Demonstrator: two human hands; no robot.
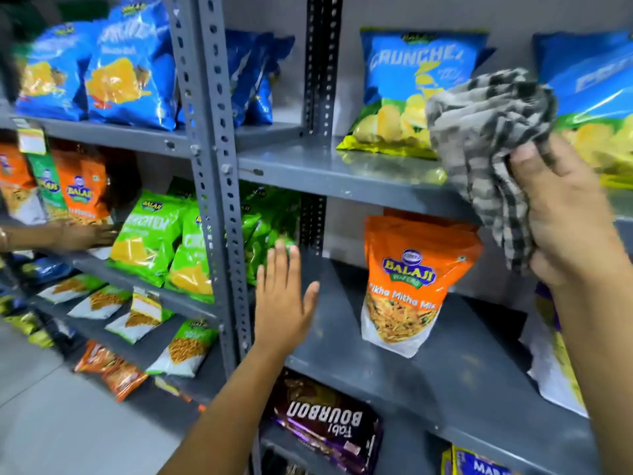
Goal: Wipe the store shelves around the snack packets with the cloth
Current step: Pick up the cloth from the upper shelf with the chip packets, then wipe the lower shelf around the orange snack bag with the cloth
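Note:
My right hand (561,214) grips a bunched grey and black checked cloth (486,132), held at the front of the upper grey shelf (325,173), beside a blue and green Crunchex chip packet (404,94). My left hand (284,296) is open, fingers spread, in front of the lower grey shelf (428,378) near the upright post (219,166). An orange Balaji Tikha Mitha Mix packet (407,282) stands upright on the lower shelf, to the right of my left hand. Another blue chip packet (596,90) sits partly behind the cloth.
The left rack holds blue packets (116,66), green packets (154,234) and orange packets (82,190). Another person's hand (85,234) reaches onto that rack's middle shelf. Bourbon biscuit packs (329,430) lie below. A white packet (555,358) stands at the far right.

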